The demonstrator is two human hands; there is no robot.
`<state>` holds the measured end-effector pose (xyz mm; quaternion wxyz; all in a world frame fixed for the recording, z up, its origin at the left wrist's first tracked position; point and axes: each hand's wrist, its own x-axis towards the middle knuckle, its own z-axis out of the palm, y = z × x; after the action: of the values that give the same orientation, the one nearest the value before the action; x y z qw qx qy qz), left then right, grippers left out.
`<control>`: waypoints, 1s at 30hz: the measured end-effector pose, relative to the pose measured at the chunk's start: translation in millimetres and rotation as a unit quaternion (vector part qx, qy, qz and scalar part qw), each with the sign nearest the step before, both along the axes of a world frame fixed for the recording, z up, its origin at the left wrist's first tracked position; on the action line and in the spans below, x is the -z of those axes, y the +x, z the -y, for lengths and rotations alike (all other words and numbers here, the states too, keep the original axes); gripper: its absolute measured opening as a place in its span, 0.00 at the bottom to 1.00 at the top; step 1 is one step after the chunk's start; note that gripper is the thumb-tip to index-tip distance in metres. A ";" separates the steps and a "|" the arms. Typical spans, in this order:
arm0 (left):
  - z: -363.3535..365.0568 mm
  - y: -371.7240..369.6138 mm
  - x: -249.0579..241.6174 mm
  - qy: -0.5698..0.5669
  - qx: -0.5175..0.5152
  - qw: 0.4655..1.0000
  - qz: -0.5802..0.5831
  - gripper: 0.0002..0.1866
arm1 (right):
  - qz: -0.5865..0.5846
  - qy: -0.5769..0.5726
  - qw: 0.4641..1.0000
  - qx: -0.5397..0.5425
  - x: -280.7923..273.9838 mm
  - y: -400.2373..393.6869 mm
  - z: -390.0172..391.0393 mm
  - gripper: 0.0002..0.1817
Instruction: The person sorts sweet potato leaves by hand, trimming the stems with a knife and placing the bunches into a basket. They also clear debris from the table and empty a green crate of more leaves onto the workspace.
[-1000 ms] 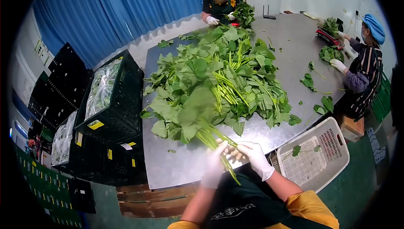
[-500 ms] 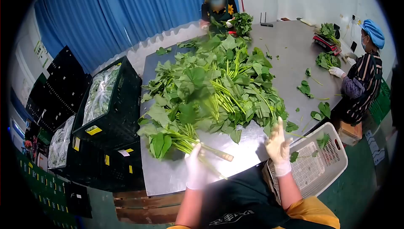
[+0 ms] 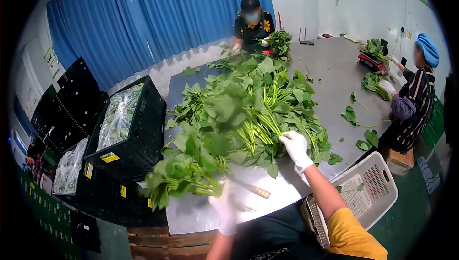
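Observation:
My left hand (image 3: 224, 208), in a white glove and slightly blurred, is closed round the stems of a bunch of leafy greens (image 3: 181, 178) above the table's near left corner. My gloved right hand (image 3: 296, 150) is at the near right side of the large pile of leafy greens (image 3: 258, 97), its fingers pinched on the stem ends there. Between my hands a knife (image 3: 258, 191) with a wooden handle lies on the metal table (image 3: 287, 188), its blade partly hidden by my left hand and the leaves.
A pale plastic basket (image 3: 377, 183) with a few leaves stands at my right. Dark crates (image 3: 138, 131) with bagged greens are stacked at left. One co-worker (image 3: 253, 25) holds greens across the table; another (image 3: 416, 97) handles bunches beside a red scale (image 3: 373, 63).
My right hand has moved from above the basket's edge forward and left onto the pile. My left hand has shifted with its bunch toward the table's near left corner. The view has tilted slightly up.

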<state>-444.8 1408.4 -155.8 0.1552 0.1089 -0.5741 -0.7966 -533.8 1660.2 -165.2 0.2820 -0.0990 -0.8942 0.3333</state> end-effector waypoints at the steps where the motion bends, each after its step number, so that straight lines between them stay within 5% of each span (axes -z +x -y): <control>1: 4.5 -2.9 0.5 0.064 0.056 0.996 0.026 0.10 | -0.041 -0.044 0.989 -0.135 5.8 6.4 -4.8 0.09; 2: 8.7 -4.3 2.1 0.127 0.111 0.984 0.053 0.10 | -0.079 -0.088 0.957 -0.266 12.8 14.9 -9.1 0.08; 3: 11.4 -8.0 9.3 0.133 0.152 0.977 0.063 0.11 | 0.023 -0.373 0.895 -0.243 -2.2 37.3 10.8 0.07; 4: 8.8 -6.7 7.5 0.133 0.154 0.977 0.066 0.11 | 0.090 -0.463 0.852 -0.226 -15.2 51.7 19.0 0.07; 8: -12.0 -8.0 7.7 0.158 0.236 0.953 0.105 0.19 | 0.142 -0.504 0.820 -0.231 -34.0 97.1 41.6 0.09; 11: -28.1 -8.9 11.9 -0.148 0.277 0.940 -0.135 0.16 | 0.153 -0.461 0.837 -0.251 3.7 112.6 48.2 0.08; 12: -31.8 -9.3 9.5 -0.149 0.277 0.940 -0.134 0.16 | 0.164 -0.430 0.849 -0.257 3.8 120.4 50.9 0.08; 15: -40.0 -8.3 6.6 0.075 0.333 0.940 0.024 0.12 | 0.189 -0.437 0.852 -0.216 14.6 139.1 57.5 0.08; 20: -44.4 -2.2 11.7 0.075 0.312 0.941 0.110 0.12 | 0.123 -0.519 0.834 -0.144 60.5 166.7 43.5 0.09; 22: -28.9 -2.0 4.3 0.088 0.247 0.960 0.095 0.13 | -0.136 -0.723 0.670 -0.098 78.9 173.0 23.1 0.13; 24: -11.6 -11.5 9.6 0.060 0.211 0.974 0.063 0.12 | -0.217 -0.825 0.512 -0.095 81.4 172.5 -11.1 0.20; 26: -5.5 -8.1 -9.7 0.172 0.176 0.966 0.075 0.11 | -0.233 -0.798 0.520 -0.196 40.8 167.8 -16.4 0.30; 30: -1.7 -2.1 -1.6 0.221 0.198 0.949 0.103 0.13 | 0.038 -0.525 0.837 -0.151 8.4 113.7 9.5 0.23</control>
<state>-446.9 1410.1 -154.1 -0.0934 0.1067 -0.4064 -0.9026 -420.1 1650.7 -173.7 0.0999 -0.1090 -0.5988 0.7871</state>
